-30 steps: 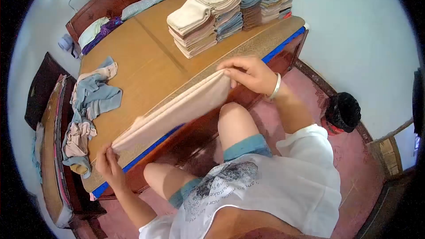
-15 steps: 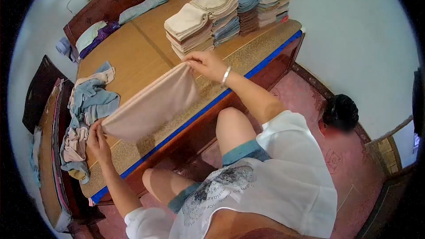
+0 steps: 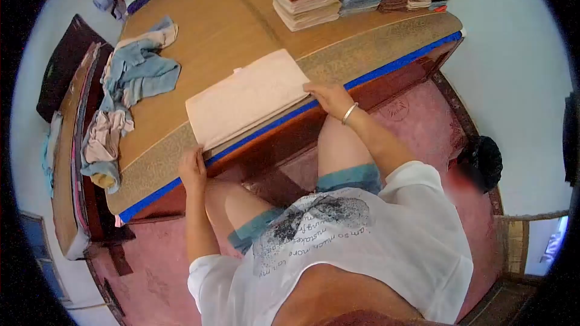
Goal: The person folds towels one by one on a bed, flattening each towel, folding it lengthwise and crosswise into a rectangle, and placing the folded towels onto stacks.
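A pale pink towel (image 3: 248, 96), doubled over, lies flat on the near edge of the bed, and a small tag shows on its far side. My left hand (image 3: 193, 168) pinches its near left corner. At the near right corner, my right hand (image 3: 331, 98), with a bracelet on the wrist, grips the towel between thumb and fingers. To the left of the towel is a loose heap of crumpled blue and pink towels (image 3: 142, 69).
Neat stacks of folded towels (image 3: 308, 0) stand at the bed's far right. The bed (image 3: 223, 30) has a patterned border and blue edging (image 3: 393, 66). A dark headboard-like panel (image 3: 69, 66) leans at the left. A black object (image 3: 483, 163) sits on the red floor by the wall.
The towel, held up hanging between both hands before, now rests flat on the bed. Both hands have come lower and closer to my body, and my view has tilted down.
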`<state>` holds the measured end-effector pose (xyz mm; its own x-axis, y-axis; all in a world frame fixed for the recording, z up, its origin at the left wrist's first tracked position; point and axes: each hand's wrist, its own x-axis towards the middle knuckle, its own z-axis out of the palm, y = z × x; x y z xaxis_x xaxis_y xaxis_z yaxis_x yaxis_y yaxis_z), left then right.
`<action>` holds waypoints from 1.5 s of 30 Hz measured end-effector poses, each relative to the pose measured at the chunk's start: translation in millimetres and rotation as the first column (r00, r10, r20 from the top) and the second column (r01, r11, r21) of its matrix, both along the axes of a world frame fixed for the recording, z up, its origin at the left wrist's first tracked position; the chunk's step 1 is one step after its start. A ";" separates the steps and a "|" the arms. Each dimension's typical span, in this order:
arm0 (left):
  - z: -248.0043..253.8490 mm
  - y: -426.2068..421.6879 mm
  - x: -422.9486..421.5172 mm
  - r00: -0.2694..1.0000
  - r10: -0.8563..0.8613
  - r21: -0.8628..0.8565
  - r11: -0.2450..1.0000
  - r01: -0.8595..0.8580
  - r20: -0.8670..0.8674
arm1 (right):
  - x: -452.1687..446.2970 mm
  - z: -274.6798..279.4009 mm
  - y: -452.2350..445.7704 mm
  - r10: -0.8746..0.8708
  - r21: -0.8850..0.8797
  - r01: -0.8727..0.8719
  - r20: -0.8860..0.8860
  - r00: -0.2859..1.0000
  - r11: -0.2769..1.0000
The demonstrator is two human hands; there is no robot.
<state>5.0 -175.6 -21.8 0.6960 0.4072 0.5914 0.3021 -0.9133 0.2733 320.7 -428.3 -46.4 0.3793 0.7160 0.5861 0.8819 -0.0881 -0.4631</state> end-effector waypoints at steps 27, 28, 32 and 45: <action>14.5 27.5 116.4 0.877 0.208 -0.001 0.973 -0.231 -0.433 | -5.5 29.9 126.9 -0.142 -0.578 0.214 0.168 0.975 0.787; 12.8 32.0 113.3 0.879 0.204 -0.004 0.974 -0.228 -0.431 | -0.1 32.0 121.4 -0.144 -0.579 0.219 0.172 0.974 0.785; 6.2 44.5 102.1 0.882 0.276 -0.013 0.953 -0.304 -0.382 | 20.7 35.8 101.0 -0.247 -0.617 0.248 0.088 0.965 0.747; -2.3 52.1 103.5 0.876 0.284 0.008 0.952 -0.305 -0.389 | -89.6 49.8 159.0 0.150 -0.553 -0.043 0.150 0.977 0.832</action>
<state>108.5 -123.4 -24.1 0.7060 0.6515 0.2778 0.6453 -0.7533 0.1269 231.1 -269.2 3.4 0.2183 0.9656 0.1411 0.9618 -0.1884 -0.1987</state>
